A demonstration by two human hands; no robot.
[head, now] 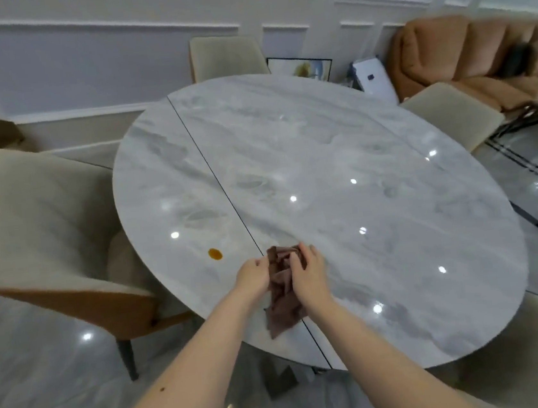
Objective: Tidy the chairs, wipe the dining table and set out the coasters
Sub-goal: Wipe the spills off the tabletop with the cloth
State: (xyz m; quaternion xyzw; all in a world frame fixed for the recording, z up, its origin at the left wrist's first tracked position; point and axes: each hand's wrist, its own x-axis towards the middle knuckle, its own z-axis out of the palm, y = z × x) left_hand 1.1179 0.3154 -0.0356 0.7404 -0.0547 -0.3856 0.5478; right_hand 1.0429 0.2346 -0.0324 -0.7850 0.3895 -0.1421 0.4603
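Chair (42, 223) at 9 o'clock, tucked near table (338, 149). Amber spill (215, 254) at 7 o'clock on top, just left of hands. My left hand (252, 277) pinches brown cloth (283, 297), right hand (307, 275) curled round it too; cloth bunched, tail hanging at 6 o'clock edge. No coasters visible. Risk I see: loose wad smears spill rather than lifting it, or tail drags it off edge.

Round dining table (340, 168) of glossy grey-white marble, crossed by a thin dark seam; small amber spill (215, 254) near its near-left edge. Brown cloth (282, 289), crumpled, hanging over the near rim. Beige chairs: one at left (42, 229) angled outward, one behind (224, 56), one at right (451, 112).
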